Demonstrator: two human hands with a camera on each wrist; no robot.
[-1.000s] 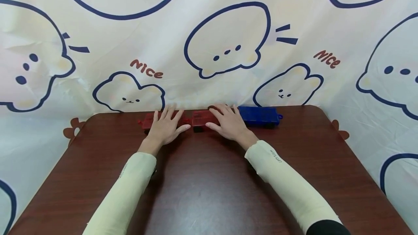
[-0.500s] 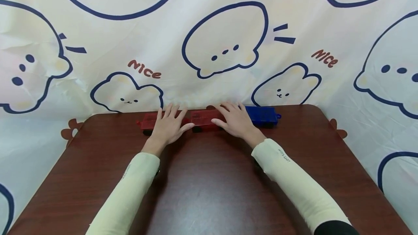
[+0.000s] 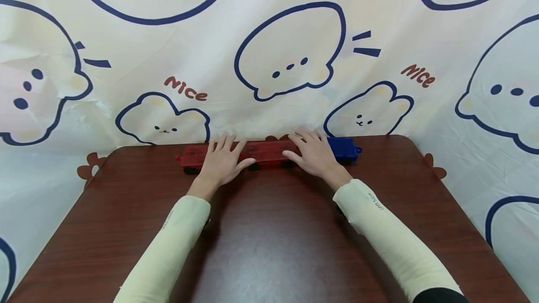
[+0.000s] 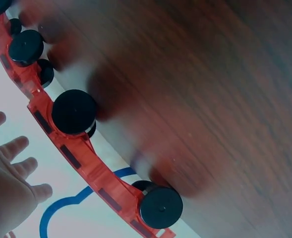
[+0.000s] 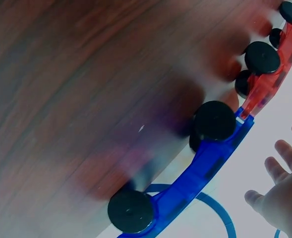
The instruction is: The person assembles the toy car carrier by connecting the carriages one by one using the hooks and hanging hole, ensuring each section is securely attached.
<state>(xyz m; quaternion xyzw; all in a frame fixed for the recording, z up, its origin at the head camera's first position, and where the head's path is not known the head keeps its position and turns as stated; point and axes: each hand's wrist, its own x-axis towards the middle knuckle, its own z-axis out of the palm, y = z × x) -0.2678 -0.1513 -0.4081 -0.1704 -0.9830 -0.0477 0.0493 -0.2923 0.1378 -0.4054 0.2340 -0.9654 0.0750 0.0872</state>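
Note:
Three toy train cars stand in a row at the table's far edge: a red car (image 3: 194,157) on the left, a second red car (image 3: 269,152) in the middle and a blue car (image 3: 343,147) on the right. Black wheels (image 4: 74,112) show under them in the wrist views. My left hand (image 3: 221,165), fingers spread, is over the joint between the red cars. With fingers spread too, my right hand (image 3: 316,157) is over the joint of the red and blue cars. In the wrist views both hands appear apart from the cars. Each hand hides part of the row.
The dark brown wooden table (image 3: 269,237) runs from the row toward me. Right behind its far edge hangs a white sheet (image 3: 168,50) printed with blue cartoon outlines, and it continues along both sides.
Both hands have moved to the right along the row, the right hand farther. More of the middle red car shows between them. The cars have not visibly moved.

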